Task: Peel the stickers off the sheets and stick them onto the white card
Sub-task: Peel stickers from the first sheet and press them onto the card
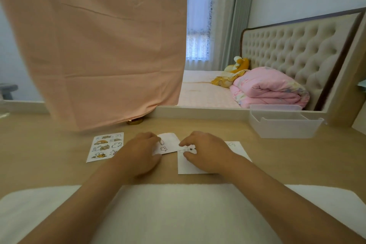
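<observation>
The right hand [206,152] pinches a sticker [189,148] over the white card [188,166] — the left hand [138,154] grips a small sheet [168,141], a fuller sheet [105,146] just left of it.

The sticker sheet [106,147] is white, printed with brown, orange and pale cartoon animals; the small sheet [168,140] shows only faint grey outlines on white. The sticker [189,148] is white with black dots, the white card [188,166] mostly plain. Pale wood table [59,174], white mat [178,214] — behind, a peach cloth [99,45], a pink quilt [271,87] with pastel flowers, a beige button-tufted headboard [287,51] edged dark brown.
</observation>
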### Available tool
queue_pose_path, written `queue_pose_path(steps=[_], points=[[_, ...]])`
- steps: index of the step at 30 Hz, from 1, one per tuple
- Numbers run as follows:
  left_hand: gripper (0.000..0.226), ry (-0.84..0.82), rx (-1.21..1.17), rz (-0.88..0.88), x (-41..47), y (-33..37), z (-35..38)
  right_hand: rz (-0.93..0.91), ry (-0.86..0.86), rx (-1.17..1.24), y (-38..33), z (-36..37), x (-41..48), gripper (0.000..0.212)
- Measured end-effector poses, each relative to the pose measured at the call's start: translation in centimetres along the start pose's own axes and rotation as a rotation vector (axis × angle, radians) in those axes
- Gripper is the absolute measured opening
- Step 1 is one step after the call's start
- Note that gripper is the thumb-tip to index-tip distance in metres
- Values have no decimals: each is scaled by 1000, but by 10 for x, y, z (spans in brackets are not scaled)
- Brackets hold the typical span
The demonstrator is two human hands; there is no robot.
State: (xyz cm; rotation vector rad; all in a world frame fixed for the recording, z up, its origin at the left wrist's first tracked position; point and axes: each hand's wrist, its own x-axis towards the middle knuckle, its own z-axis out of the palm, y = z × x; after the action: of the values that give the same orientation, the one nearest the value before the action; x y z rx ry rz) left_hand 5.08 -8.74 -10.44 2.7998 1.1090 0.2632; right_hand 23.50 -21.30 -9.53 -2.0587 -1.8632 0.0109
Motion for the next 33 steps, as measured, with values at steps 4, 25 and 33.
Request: queue_pose_path(steps=[4,25,33], points=[[68,-13,-32,8,-13,-21,8,4,-41,13,-22,14,19,39],[22,562,-378,14,-18,-3,2,-199,584,-97,-18,36,32,8],[24,338,-905,-224,-25,27,6,-257,725,-143,-21,31,29,6]])
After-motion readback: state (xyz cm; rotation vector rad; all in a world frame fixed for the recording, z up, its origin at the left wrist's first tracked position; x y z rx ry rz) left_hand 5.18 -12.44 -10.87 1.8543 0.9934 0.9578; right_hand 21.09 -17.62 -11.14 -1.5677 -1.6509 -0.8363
